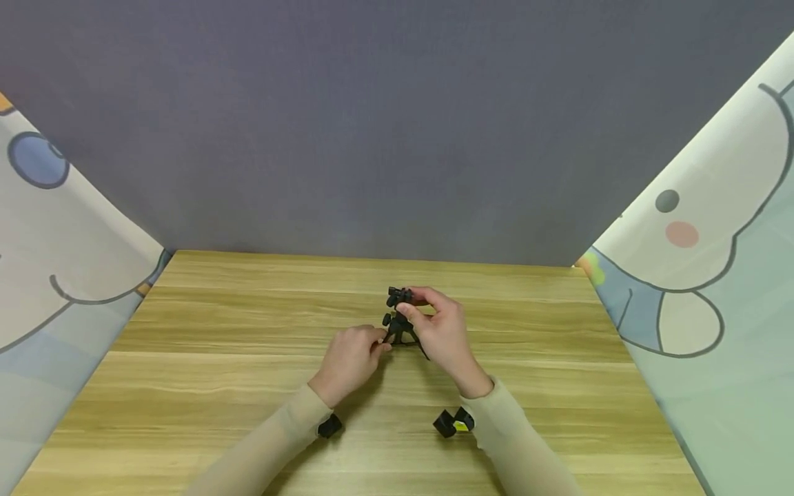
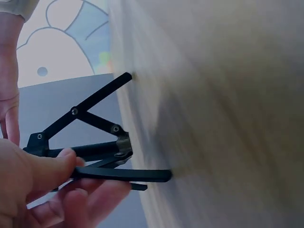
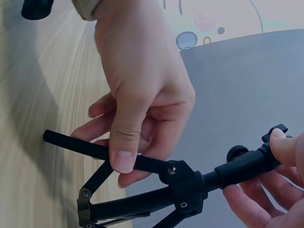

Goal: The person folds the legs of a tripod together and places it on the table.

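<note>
A small black tripod (image 1: 400,331) stands on the wooden table with its legs spread. In the right wrist view its centre post, hinged braces and knobs show. My left hand (image 1: 353,359) pinches one tripod leg (image 2: 128,175) between thumb and fingers. Higher up, my right hand (image 1: 440,331) holds the tripod's upper column (image 3: 244,167), thumb on one side and fingers on the other. Another leg (image 2: 102,93) reaches out toward the tabletop in the left wrist view. Part of the tripod head is hidden behind the right hand's fingers.
Under both hands lies the wood-grain table (image 1: 205,358). A grey panel (image 1: 372,138) rises at its back edge, and cartoon-printed sheets (image 1: 701,275) border the sides. Black wrist-worn devices (image 1: 445,423) sit by both sleeves.
</note>
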`<state>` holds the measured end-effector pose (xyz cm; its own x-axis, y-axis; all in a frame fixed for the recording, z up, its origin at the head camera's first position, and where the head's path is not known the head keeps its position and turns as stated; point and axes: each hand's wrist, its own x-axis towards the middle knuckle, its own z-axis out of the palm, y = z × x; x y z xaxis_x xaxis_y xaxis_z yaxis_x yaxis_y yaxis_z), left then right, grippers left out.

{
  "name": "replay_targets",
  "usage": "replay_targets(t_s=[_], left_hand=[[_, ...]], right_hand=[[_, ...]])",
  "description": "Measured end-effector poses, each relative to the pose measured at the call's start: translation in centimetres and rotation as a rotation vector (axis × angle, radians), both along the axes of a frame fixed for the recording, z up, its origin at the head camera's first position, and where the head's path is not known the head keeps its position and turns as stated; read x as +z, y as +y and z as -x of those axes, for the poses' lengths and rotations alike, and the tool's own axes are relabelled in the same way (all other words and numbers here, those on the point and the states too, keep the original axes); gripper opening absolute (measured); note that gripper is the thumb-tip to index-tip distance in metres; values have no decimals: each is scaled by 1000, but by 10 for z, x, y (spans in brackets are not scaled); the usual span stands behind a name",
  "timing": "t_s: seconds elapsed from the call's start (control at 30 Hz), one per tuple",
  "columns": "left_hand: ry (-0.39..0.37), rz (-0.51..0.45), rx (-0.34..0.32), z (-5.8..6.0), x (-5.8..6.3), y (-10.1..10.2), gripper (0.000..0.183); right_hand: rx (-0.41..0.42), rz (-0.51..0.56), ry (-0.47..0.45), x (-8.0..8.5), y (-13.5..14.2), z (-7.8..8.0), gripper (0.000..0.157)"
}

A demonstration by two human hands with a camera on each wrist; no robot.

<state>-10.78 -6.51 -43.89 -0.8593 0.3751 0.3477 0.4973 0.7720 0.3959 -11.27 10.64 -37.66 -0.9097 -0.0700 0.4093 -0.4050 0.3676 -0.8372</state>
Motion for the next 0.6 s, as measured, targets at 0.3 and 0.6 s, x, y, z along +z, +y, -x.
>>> replay_targets(t_s=[0.3, 0.6], left_hand=[[45, -72, -36, 0, -6, 2, 7], [58, -120, -44, 1, -8, 3, 8]], right_hand=[[-22, -22, 6, -1, 1, 2, 25], [-26, -31, 19, -1, 1, 3, 21]])
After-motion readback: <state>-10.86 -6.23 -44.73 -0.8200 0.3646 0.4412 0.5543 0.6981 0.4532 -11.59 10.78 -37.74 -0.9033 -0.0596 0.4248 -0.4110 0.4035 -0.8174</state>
